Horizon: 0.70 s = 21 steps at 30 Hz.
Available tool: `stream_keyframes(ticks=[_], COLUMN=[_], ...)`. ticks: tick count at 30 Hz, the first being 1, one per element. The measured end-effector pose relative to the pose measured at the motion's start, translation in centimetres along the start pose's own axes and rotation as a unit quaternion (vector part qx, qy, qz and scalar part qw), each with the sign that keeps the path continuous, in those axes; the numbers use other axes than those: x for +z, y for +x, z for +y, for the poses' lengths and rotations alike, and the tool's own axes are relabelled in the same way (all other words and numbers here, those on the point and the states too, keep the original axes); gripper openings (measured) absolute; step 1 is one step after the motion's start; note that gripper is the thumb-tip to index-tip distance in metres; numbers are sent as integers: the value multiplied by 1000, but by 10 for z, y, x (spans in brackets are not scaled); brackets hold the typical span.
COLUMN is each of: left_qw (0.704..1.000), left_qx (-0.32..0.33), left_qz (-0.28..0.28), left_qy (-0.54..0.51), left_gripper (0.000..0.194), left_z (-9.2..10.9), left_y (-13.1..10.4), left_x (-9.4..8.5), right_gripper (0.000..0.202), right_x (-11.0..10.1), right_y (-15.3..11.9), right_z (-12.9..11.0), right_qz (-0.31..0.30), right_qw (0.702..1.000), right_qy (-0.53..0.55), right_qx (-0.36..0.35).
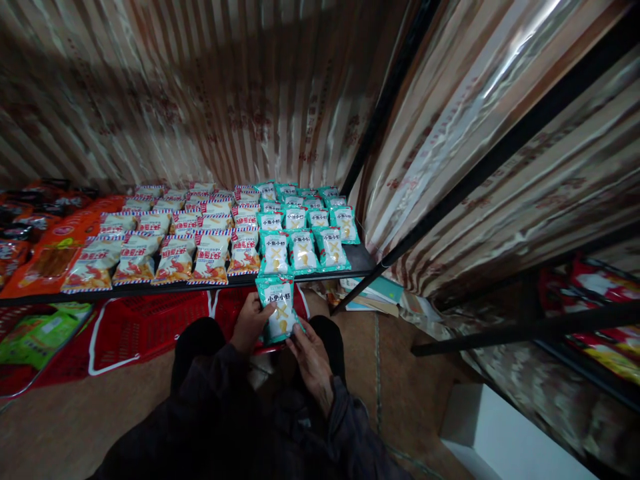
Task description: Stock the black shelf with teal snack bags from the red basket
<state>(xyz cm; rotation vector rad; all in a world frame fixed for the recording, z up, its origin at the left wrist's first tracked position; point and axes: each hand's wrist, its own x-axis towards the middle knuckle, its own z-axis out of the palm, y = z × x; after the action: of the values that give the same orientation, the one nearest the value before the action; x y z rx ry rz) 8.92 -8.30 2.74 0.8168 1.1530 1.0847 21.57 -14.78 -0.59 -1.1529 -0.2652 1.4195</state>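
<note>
Between my two hands is a teal-and-white snack bag (278,308), held upright just in front of the shelf edge. My left hand (251,321) grips its left side, the thumb lying across the front. At the lower right corner, my right hand (309,353) has its fingers closed on the bag. Right behind it, similar teal snack bags (303,252) stand in rows at the right end of the black shelf (361,259). Left of those are rows of white snack bags (173,259) with red lettering and striped edges.
Orange packets (55,257) lie farther left on the shelf. Red baskets (150,327) stand on the floor below, one with a green packet (43,337). Black metal posts (400,247) slant at the right, near books (373,293), a white box (510,433) and a striped curtain (200,87).
</note>
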Motion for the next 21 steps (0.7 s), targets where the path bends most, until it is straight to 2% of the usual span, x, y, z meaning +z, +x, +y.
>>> stream_keyframes(ticks=[11,21], left_qw=[999,997], left_qx=[11,49], left_qz=[-23,-57], left_qy=[-21,-21], left_gripper=[64,70], left_z=[5,16], left_y=[8,29], left_x=[20,52], right_gripper=[48,47], right_x=[-2,2], right_y=[17,33], right_z=[-17,-56], right_qz=[18,-9], right_qw=[999,995], right_qy=[-37,-23], right_qx=[-32,-99])
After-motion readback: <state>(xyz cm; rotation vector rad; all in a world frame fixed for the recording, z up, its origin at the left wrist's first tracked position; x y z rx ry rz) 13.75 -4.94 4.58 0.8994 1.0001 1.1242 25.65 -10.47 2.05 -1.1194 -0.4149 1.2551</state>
